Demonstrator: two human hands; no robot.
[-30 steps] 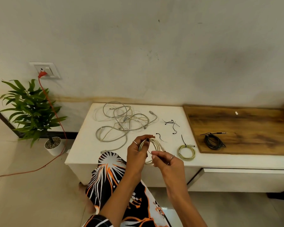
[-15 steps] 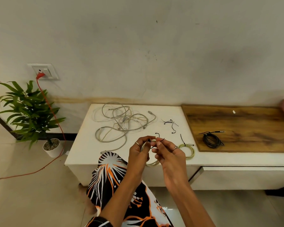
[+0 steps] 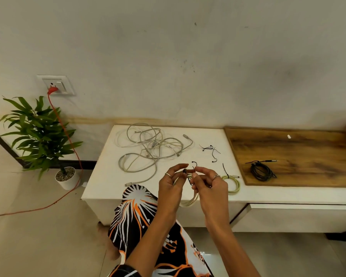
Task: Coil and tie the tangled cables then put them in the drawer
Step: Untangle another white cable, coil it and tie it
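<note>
Head view: you held a coiled pale cable (image 3: pixel 190 201) in front of the white cabinet's (image 3: pixel 100 176) near edge, its loop hanging below your hands. Your left hand (image 3: pixel 171 188) pinched the top of the coil, fingers curled round it. Your right hand (image 3: pixel 209 184) pinched a thin black tie (image 3: pixel 193 166) at the same spot, its end sticking up. On the cabinet top behind, a tangled heap of grey cables (image 3: pixel 150 148) lay to the left, loose black ties (image 3: pixel 211 149) in the middle, and a tied green cable coil (image 3: pixel 235 183) just beside your right hand. A coiled black cable (image 3: pixel 262 170) sat on the wooden board (image 3: pixel 308 152). Potted plant (image 3: pixel 40 134) stood on the floor, left.
</note>
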